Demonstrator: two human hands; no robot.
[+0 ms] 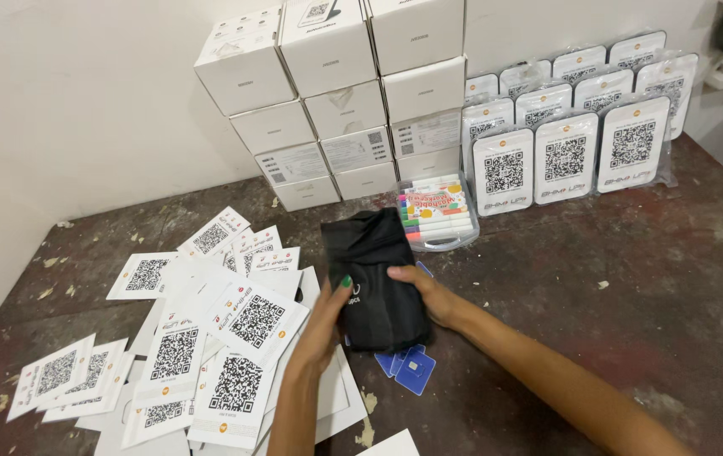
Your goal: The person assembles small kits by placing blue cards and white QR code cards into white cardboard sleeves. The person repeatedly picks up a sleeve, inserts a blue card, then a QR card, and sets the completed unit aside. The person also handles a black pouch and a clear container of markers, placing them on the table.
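Observation:
A black fabric pouch (376, 279) lies on the dark table, held between both my hands. My left hand (325, 325) grips its left edge, with a green-painted thumbnail on top. My right hand (429, 294) grips its right side, fingers over the fabric. Under the pouch's lower edge stick out small blue cards (412, 370). Left of my hands spreads a loose pile of white code-printed cards (209, 338).
White boxes (336, 93) are stacked against the back wall. Beside them stand rows of bagged code plaques (568, 127). A clear case of coloured markers (435, 213) sits just behind the pouch. Paint flecks dot the worn table (631, 279).

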